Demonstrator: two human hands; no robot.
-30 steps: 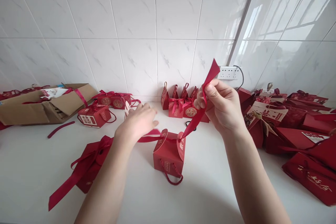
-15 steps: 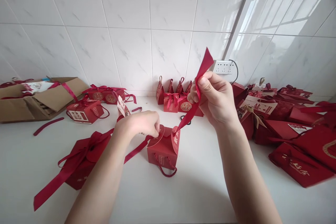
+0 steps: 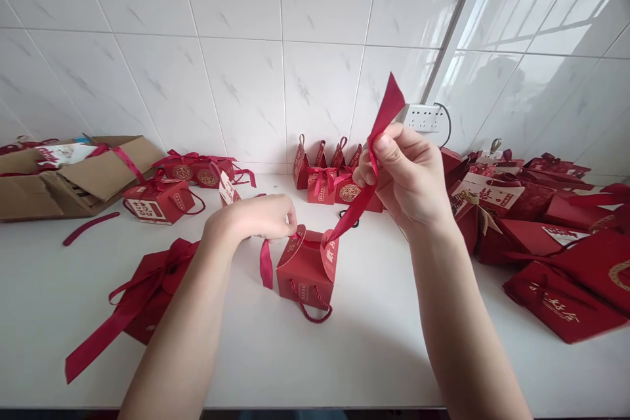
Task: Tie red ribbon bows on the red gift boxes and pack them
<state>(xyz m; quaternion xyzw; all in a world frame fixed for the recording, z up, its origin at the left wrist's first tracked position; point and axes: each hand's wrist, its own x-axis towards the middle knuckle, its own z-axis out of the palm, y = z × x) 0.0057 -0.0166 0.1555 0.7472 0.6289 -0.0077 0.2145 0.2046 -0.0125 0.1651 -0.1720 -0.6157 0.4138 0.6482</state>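
A small red gift box (image 3: 306,273) with a twisted cord handle (image 3: 315,319) stands upright in the middle. A red ribbon (image 3: 352,213) runs up from its right flap to my right hand (image 3: 408,177), which pinches it between thumb and fingers; the free end points up above them. My left hand (image 3: 268,215) is closed on the ribbon just above the box's left flap, with its fingertips partly hidden. The ribbon's other end (image 3: 266,266) hangs below that hand, left of the box. Behind my left forearm lies a larger red box (image 3: 147,295) tied with a ribbon bow.
An open cardboard carton (image 3: 73,190) and a red box with a white label (image 3: 160,201) are at left. Small red boxes (image 3: 322,187) line the tiled wall. Red gift boxes (image 3: 556,302) are heaped at right. A white power strip (image 3: 426,119) is on the wall.
My left hand has lifted slightly from the left flap. The ribbon's left length, slanting down to the left before, now hangs beside the box. My right hand keeps its pinch.
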